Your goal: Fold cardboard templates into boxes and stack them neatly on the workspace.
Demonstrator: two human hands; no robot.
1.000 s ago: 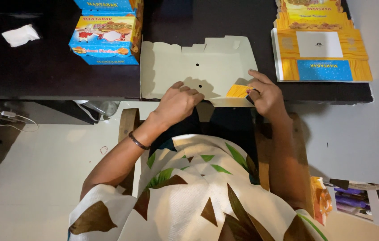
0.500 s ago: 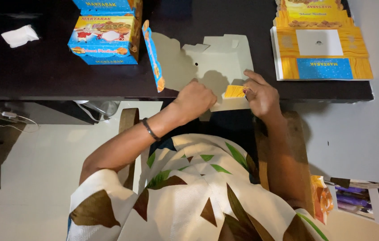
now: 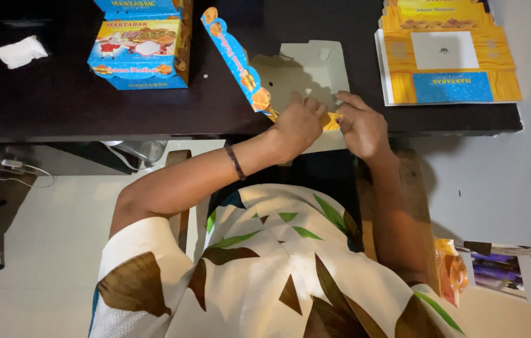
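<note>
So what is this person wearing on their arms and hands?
Both hands, the left hand and the right hand, are bare, with no gloves. A thin dark band circles the left wrist. The short sleeve is cream with brown triangular shapes, part of a top that also has green leaf-like patches.

My dark worktop carries a crumpled white tissue at far left, a folded blue-and-yellow box beside it, my half-folded carton in front, and flat carton blanks at right.

Two hands, left hand and right hand, hold one unfolded box. Left of them stand two folded boxes; right lies one stack of flat boxes.
</note>
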